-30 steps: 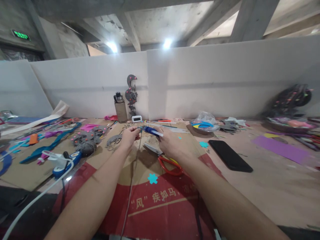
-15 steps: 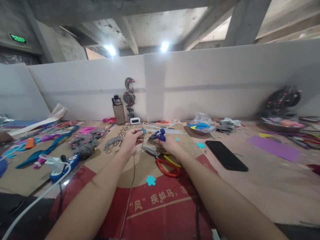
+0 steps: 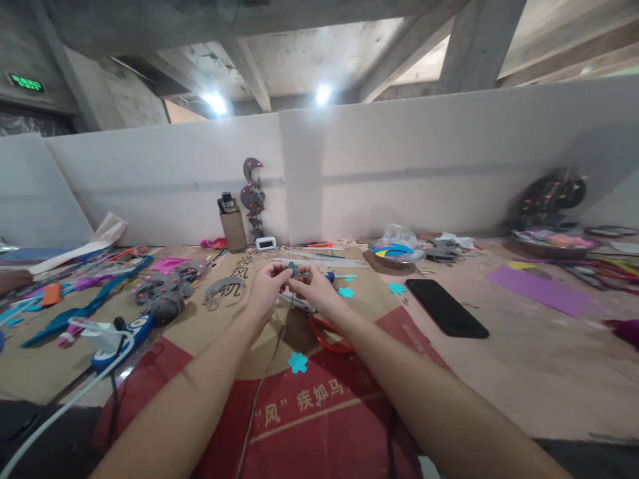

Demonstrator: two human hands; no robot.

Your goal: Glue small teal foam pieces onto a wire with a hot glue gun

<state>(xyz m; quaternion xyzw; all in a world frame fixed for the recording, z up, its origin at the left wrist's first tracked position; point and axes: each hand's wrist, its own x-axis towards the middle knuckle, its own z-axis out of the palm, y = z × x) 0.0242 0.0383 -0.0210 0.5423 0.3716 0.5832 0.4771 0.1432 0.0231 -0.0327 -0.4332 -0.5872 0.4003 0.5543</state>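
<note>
My left hand (image 3: 267, 289) pinches a small teal piece (image 3: 293, 269), perhaps a felt flower, above the cardboard. My right hand (image 3: 318, 293) meets it from the other side, fingertips closed on the same piece. A thin grey yarn (image 3: 264, 372) trails down from the hands towards me. Partly hidden beneath my right hand lie scissors with red handles (image 3: 332, 344). The blue end of a tool (image 3: 329, 276) shows just behind that hand. Flat turquoise flower cut-outs lie nearby, one in front (image 3: 298, 362) and another to the right (image 3: 346, 293).
Red and brown cardboard (image 3: 319, 426) covers the work spot. At right lie a black phone (image 3: 446, 308) and purple sheet (image 3: 539, 291). A bowl (image 3: 394, 259) and bottle (image 3: 233, 226) stand behind. Left are grey yarn (image 3: 167, 305), a power strip (image 3: 122, 344) and another person's hand (image 3: 14, 282).
My right hand has let go of the blue-handled tool and moved left to join my left hand at the teal piece. The view has shifted slightly.
</note>
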